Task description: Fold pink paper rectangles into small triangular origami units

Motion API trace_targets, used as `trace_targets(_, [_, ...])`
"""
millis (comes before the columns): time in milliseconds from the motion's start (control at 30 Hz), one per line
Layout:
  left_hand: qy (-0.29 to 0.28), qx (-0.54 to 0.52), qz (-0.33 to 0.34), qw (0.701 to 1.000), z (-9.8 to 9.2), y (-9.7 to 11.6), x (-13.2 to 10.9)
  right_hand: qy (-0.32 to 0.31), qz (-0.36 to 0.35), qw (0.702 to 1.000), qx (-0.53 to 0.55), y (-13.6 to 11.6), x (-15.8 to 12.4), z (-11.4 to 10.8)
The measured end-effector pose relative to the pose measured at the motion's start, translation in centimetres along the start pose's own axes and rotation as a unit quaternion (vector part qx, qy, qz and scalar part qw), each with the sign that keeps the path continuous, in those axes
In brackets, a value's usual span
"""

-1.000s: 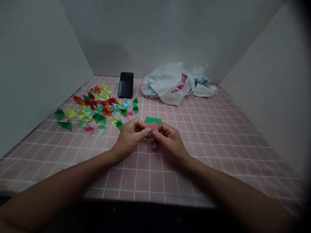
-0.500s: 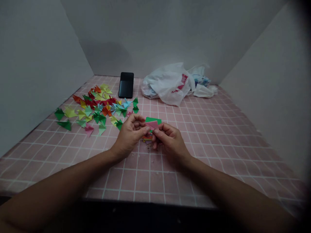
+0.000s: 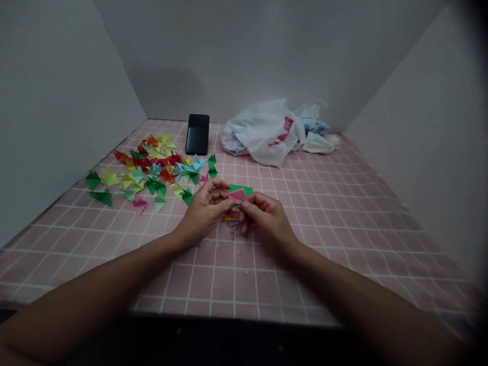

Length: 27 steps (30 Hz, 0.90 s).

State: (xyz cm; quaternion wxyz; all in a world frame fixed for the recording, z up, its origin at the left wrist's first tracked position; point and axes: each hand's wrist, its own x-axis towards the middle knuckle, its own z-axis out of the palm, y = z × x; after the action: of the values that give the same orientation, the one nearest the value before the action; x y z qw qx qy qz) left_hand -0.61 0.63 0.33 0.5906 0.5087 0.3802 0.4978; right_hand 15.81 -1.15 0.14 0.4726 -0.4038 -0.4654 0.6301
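Note:
My left hand [image 3: 204,211] and my right hand [image 3: 267,218] meet over the middle of the pink tiled table [image 3: 328,213]. Both pinch a small pink paper piece [image 3: 237,195] between thumb and fingers. Under the hands lies a small stack of coloured paper [image 3: 231,217], with a green sheet [image 3: 242,188] showing just behind the pink piece. A spread of folded paper triangles [image 3: 152,170] in green, yellow, red, orange, blue and pink lies to the left of my left hand.
A black phone [image 3: 197,133] lies flat at the back of the table. A crumpled white plastic bag [image 3: 269,131] sits at the back right. Grey walls [image 3: 57,112] close in the table on the left, back and right.
The pink piece has been lifted slightly and turned between my fingertips. My left fingers have opened a little more around it. The hands stay in the same place.

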Motion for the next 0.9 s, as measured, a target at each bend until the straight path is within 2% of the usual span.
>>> trace_targets(333, [0.021,0.034,0.035,0.999,0.26,0.07,-0.18,0.019,-0.022,1.0,-0.008,-0.03,-0.29,0.08])
trace_targets(633, [0.006,0.103,0.035,0.994,0.34,0.21,-0.39,0.033,-0.024,0.999,-0.022,0.3,0.01,0.03])
trace_targets(767, [0.029,0.086,0.056,0.994,0.3,0.14,-0.25,0.022,-0.026,0.999,-0.027,0.4,0.11,-0.09])
trace_targets(900, [0.019,0.065,0.041,0.997,0.22,0.05,-0.08,0.017,-0.032,0.999,-0.038,0.2,0.21,-0.13])
